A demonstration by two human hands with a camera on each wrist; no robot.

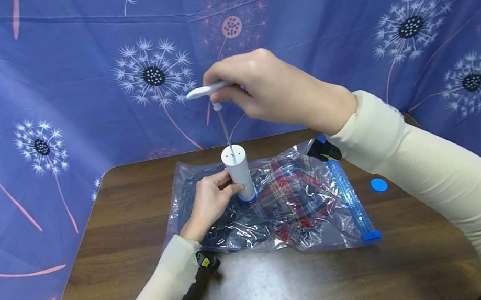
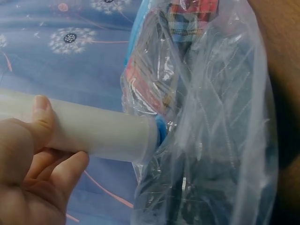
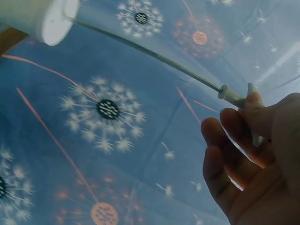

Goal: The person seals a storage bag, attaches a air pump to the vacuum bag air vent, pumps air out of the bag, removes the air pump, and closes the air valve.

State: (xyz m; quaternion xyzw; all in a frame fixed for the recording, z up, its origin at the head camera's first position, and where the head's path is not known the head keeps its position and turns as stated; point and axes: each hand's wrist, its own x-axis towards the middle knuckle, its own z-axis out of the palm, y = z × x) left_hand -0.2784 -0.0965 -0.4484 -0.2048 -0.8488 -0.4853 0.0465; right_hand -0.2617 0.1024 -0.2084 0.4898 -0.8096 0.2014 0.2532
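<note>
Left of the two hands first: left hand (image 1: 210, 200) has thumb and fingers round the white plastic pump cylinder (image 1: 241, 174), low on the barrel. Right hand (image 1: 274, 83) is up high, pinching the white bar-shaped handle (image 1: 209, 90); a long stretch of thin grey metal rod (image 1: 224, 127) shows between handle and barrel top.

Pump location: near upright, slight lean, blue ring (image 1: 249, 198) at its base, meeting the clear plastic zip bag (image 1: 327, 242) on the brown wood-grain bench (image 1: 107, 236). Bag holds red-and-navy plaid cloth (image 1: 297, 193) on the right side, dark fabric (image 2: 220, 93) on the left. Blue zip strip (image 1: 351, 200) runs down its right edge, blue slider (image 1: 371, 236) at the near end. Loose blue round disc (image 1: 378, 185) on the bench, just right of the strip.

I read this as mid-pumping, top of a stroke. Next move, my call: left keeps the base square on the bag, right pushes straight down along the rod. Off-axis load could bend the rod or break the base contact.

Brands/labels: I can't read any lettering on pump, bag or disc.
</note>
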